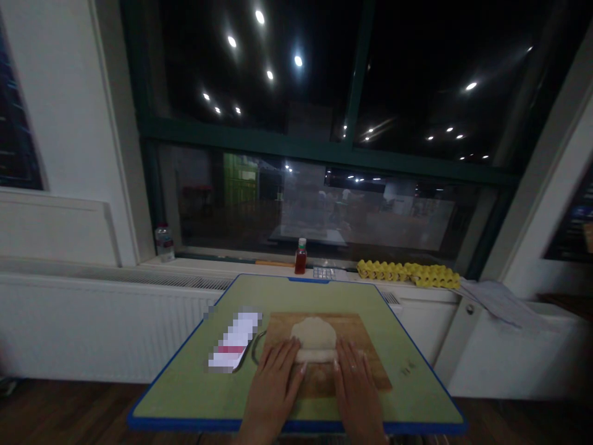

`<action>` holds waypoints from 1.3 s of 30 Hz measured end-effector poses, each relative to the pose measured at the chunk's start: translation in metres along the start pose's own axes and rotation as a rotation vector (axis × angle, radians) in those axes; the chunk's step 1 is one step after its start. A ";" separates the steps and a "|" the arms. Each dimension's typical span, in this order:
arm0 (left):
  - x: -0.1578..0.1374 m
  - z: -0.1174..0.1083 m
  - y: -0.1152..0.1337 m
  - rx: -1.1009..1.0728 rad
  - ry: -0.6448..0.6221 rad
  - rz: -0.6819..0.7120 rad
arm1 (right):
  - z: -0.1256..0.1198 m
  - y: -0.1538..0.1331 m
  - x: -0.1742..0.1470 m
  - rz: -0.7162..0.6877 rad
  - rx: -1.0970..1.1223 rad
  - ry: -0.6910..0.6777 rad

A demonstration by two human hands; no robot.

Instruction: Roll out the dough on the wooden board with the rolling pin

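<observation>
Fingers (288, 355) either side of dough (313, 334)

Bare left hand (277, 371), bare right hand (357, 378), uncovered wrists (260, 423), slender fingers (291, 350), small shiny thumbnails (303, 367)

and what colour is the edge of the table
The table edge is blue, showing best along the near side in the head view.

- Exposure: dim overall; floor (41, 411) in deep shade.
- Window (319, 93): black upper glass dotted with bright lamp glare, some spots streaked; murky reflections in lower pane.
- Tabletop (180, 386): muted, diffuse light.
- Phone (235, 340): bright, masked by coarse pixel blocks.
- Dough (314, 331): pale, surface detail soft.
- Walls (55, 93): wide-angle distortion, uprights splaying outward toward top.
</observation>
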State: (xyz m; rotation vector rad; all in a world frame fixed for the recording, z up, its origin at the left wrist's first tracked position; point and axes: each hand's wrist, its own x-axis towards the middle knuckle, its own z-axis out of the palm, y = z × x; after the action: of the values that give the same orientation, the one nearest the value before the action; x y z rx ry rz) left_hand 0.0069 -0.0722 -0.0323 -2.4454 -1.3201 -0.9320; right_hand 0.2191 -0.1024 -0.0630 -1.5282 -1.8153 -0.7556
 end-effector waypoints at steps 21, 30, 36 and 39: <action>0.014 -0.001 -0.003 0.006 -0.009 -0.015 | 0.021 0.003 0.016 -0.034 -0.045 0.061; -0.018 0.000 -0.002 0.055 0.051 0.125 | 0.003 -0.006 -0.010 0.055 -0.048 0.060; 0.035 -0.002 -0.008 0.037 -0.113 -0.044 | 0.023 -0.005 0.035 0.156 -0.010 -0.066; 0.063 -0.004 -0.010 0.066 -0.205 -0.124 | 0.029 -0.004 0.065 0.214 -0.030 -0.196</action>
State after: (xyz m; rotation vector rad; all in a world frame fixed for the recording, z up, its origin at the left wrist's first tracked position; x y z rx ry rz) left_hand 0.0219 -0.0253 0.0090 -2.4870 -1.5582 -0.6655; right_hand 0.2039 -0.0409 -0.0307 -1.8363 -1.7466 -0.5494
